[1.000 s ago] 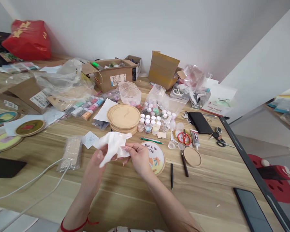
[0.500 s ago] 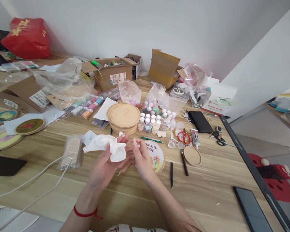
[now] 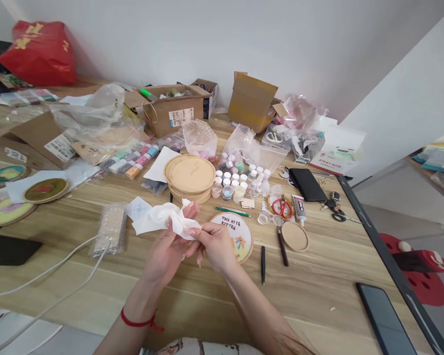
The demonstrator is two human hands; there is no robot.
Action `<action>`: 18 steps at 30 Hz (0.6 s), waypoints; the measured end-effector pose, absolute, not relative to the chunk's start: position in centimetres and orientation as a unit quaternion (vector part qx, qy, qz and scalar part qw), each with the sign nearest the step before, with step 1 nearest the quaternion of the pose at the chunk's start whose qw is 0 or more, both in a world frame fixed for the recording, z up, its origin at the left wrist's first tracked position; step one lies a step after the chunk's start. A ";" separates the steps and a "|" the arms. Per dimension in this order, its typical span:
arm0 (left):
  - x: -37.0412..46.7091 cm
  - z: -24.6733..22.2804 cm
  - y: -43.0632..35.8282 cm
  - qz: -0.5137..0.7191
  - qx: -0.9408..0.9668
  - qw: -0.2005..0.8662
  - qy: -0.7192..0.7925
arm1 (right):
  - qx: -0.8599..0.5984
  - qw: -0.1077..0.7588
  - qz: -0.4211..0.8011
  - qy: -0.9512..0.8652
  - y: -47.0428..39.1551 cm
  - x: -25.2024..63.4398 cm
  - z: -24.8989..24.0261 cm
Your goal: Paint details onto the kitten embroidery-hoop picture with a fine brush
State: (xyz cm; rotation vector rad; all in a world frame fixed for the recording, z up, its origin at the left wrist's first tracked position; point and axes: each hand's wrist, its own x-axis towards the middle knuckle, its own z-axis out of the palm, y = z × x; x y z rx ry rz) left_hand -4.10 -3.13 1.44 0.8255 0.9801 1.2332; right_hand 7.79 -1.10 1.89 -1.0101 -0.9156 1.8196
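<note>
We hold one crumpled, soft white sheet that looks like tissue paper (image 3: 166,217) between both hands, raised above the wood-grain desk (image 3: 311,296). Our left hand (image 3: 166,259) grasps it from below, with the cloth-like folds between thumb and fingers and a loose end hanging out to the left. Our right hand (image 3: 217,246) pinches the near right edge between thumb and curled fingers. What the fingertips do underneath is hidden.

The step in hand, as we judge it, is working the tissue around the fingers, perhaps a wipe or a refold; we cannot tell which. Going on with it calls for a light, steady left hold and small turns of the right fingers, since thin paper could tear under a hard pull.

Just beside our right hand lies a round white decorated disc in a pale wooden rim, lettered in dark brown (image 3: 232,231), partly covered by that hand in our view. We would keep the tissue's trailing end off it, and clear of the stacked round pale-wood discs (image 3: 192,175) beyond.
</note>
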 end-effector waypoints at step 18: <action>-5.3 1.2 -2.7 0.597 0.260 0.645 0.401 | -0.191 0.366 0.883 -0.224 -1.1 10.7 1.3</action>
